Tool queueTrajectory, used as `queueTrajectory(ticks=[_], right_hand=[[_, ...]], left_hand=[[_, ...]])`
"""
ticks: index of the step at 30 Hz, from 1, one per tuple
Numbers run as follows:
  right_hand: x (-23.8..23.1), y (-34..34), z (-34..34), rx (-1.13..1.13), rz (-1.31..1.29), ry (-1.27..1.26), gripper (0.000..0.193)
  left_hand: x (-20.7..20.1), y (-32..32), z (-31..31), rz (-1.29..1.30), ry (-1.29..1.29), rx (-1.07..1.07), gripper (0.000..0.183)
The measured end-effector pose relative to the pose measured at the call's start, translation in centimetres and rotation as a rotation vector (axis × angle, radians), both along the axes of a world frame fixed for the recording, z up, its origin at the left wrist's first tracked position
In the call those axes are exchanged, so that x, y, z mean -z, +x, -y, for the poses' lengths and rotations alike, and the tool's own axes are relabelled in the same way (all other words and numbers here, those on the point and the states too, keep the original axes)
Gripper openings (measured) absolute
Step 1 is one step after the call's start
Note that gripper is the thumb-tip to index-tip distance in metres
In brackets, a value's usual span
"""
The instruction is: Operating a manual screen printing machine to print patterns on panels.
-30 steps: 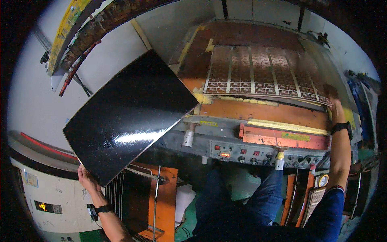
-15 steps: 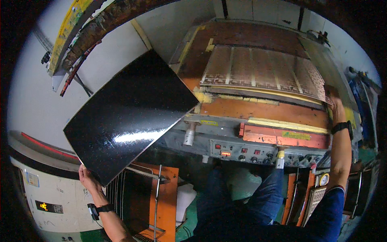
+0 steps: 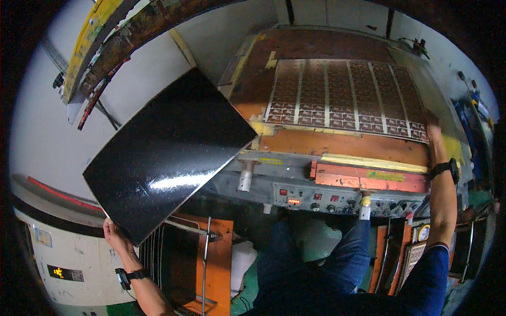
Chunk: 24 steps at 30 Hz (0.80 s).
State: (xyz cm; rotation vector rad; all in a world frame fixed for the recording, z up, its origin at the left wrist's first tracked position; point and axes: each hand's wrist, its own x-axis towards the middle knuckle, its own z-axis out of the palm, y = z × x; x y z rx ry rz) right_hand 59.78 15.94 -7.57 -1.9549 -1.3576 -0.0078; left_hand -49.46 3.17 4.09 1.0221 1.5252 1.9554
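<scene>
My left hand (image 3: 117, 236) pinches the lower left corner of a large glossy black sheet (image 3: 168, 131), which is held tilted at the left with a bright reflection across it. The sheet's right corner reaches the near left corner of the machine bed (image 3: 295, 141). On that bed lies a printed sheet (image 3: 340, 97) with rows of small repeated pictures split by pale strips. At its right edge is my right hand (image 3: 433, 129), closed on the near right corner; its fingertips are dark and partly hidden.
A control panel (image 3: 327, 203) with knobs and a lit display runs along the machine's front, below a reddish bar (image 3: 369, 176). A paint-stained frame (image 3: 110, 58) hangs at the upper left. A pale cabinet (image 3: 68, 258) with a display stands at lower left, near an orange rack panel (image 3: 216, 253).
The printed sheet's near edge has come down, and the sheet now lies flatter on the bed. My right hand stays at its corner. The black sheet has barely shifted.
</scene>
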Motion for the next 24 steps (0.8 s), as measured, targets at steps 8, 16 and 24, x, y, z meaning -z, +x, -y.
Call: queueTrajectory(ticks=[8, 16, 24], right_hand=[[-0.53, -0.77, 0.55, 0.179, -0.064, -0.274, 0.045], [-0.92, -0.82, 0.23, 0.029, -0.019, -0.031, 0.046], [-0.83, -0.42, 0.77, -0.040, -0.055, -0.011, 0.044]], left_hand=[[-0.11, -0.16, 0.02, -0.031, -0.015, -0.023, 0.017], [-0.11, -0.20, 0.16, 0.009, -0.001, 0.016, 0.017], [-0.48, -0.06, 0.09, -0.046, -0.016, -0.058, 0.016]])
